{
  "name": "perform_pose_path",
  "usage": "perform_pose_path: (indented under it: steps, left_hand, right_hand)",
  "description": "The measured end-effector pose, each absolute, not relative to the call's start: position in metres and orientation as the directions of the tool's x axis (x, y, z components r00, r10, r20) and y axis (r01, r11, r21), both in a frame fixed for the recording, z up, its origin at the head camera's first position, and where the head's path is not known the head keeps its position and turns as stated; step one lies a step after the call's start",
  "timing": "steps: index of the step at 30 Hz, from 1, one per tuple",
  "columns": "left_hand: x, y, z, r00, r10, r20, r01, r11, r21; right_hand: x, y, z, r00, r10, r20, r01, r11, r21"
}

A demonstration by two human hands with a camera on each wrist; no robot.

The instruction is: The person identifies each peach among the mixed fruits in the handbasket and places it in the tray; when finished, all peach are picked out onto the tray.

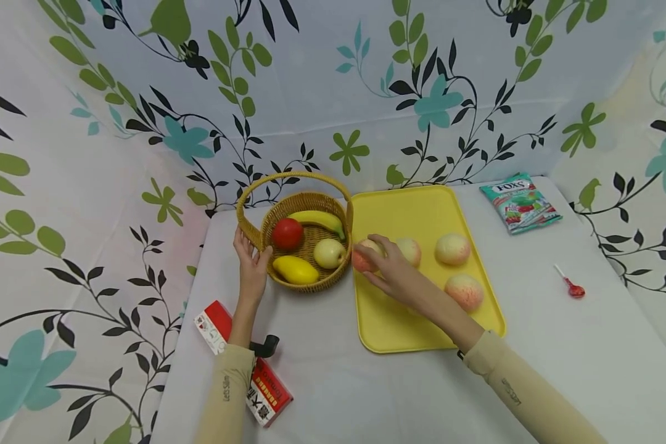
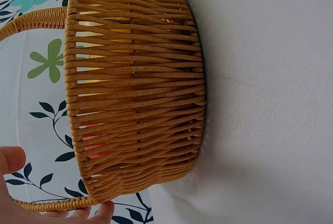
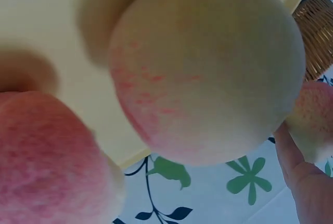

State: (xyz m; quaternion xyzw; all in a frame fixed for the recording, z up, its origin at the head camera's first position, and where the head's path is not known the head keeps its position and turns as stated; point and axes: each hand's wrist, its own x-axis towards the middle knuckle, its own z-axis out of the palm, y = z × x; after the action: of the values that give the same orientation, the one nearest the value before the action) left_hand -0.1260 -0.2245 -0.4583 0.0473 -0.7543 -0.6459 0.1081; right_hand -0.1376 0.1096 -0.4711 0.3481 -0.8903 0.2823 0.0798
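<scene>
My left hand (image 1: 251, 271) grips the left side of the wicker basket (image 1: 311, 200) where its handle meets the rim; in the left wrist view the thumb and fingertips lie either side of the handle (image 2: 49, 20). Inside the basket are a banana (image 1: 322, 221), a round red fruit (image 1: 287, 234), a pale apple-like fruit (image 1: 329, 253) and a yellow oval fruit (image 1: 296, 270). My right hand (image 1: 391, 268) holds a peach (image 1: 364, 258) at the tray's left edge, beside the basket. In the right wrist view that peach (image 3: 315, 117) is partly cut off, with a finger against it.
More peaches (image 1: 452, 249) lie on the yellow tray (image 1: 402, 209). A FOX'S candy bag (image 1: 520, 203) and a red lollipop (image 1: 574, 288) are on the right of the white table (image 1: 333, 382). A red-and-white box (image 1: 269, 391) lies partly under my left forearm. Patterned cloth (image 1: 311, 92) hangs behind.
</scene>
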Motion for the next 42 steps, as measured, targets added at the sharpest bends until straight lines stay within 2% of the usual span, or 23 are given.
perform_pose_path:
  steps: [6,18,29,34,42]
  left_hand:
    - [-0.122,-0.225,-0.457,-0.973,-0.215,0.089,0.054,0.163,0.985]
    - [-0.12,-0.229,-0.458,-0.972,-0.218,0.085,0.05,0.162,0.986]
    - [-0.119,-0.23,-0.456,-0.974,-0.212,0.086,0.048,0.176,0.983]
    - [-0.112,-0.227,-0.458,-0.973,-0.219,0.076,0.03,0.206,0.978]
    - [-0.109,-0.226,-0.469,-0.972,-0.221,0.083,0.037,0.205,0.978]
  right_hand:
    - [-0.133,0.119,-0.484,-0.756,-0.615,0.223,-0.643,0.632,-0.433]
    - [-0.132,0.106,-0.492,-0.74,-0.655,0.152,-0.656,0.656,-0.373]
    - [-0.131,0.102,-0.494,-0.739,-0.641,0.208,-0.67,0.666,-0.328]
    - [-0.128,0.103,-0.497,-0.759,-0.619,0.201,-0.648,0.688,-0.325]
    - [-0.128,0.104,-0.501,-0.761,-0.621,0.185,-0.648,0.722,-0.241]
